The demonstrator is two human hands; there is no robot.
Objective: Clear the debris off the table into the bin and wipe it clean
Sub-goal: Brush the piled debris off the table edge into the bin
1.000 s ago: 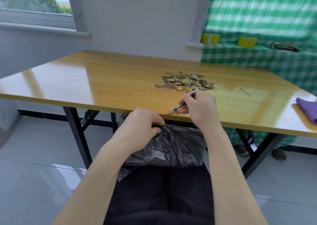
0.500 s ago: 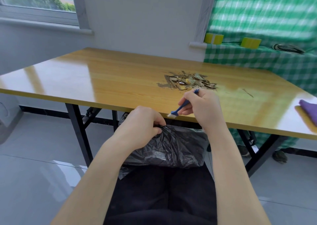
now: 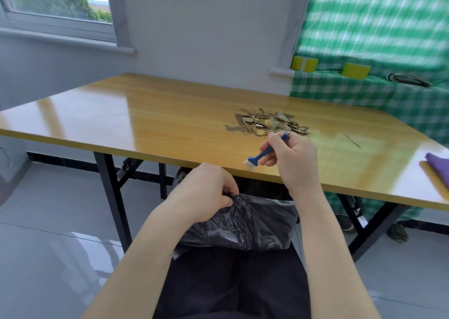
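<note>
Nearest the camera is the person's lap in dark trousers, with two bare forearms reaching forward over it. The left hand [image 3: 206, 192] is curled on the rim of a black bin bag [image 3: 243, 224], its fingers bunched together and gripping the crumpled plastic just under the near edge of the table [image 3: 145, 124]. The bag hangs between the knees and the table's black legs [image 3: 111, 192], above a glossy grey floor. Just beyond, the right hand [image 3: 291, 163] is over the near edge of the tabletop and pinches a small blue brush [image 3: 261, 154] between thumb and curled fingers. The white bristles point down and left, close to the edge; whether they touch the wood I cannot tell. The debris [image 3: 269, 124], a loose heap of brown and yellowish scraps, lies on the tabletop just behind the right hand, apart from the bristles. A thin stray sliver [image 3: 352, 140] lies to its right. A purple cloth [image 3: 437, 168] rests at the table's right edge. Farther back, green checked fabric [image 3: 364, 92] covers a surface bearing two yellow tape rolls [image 3: 304, 63] and a dark coiled cable [image 3: 408, 79], and a window [image 3: 56, 0] sits at the top left
</note>
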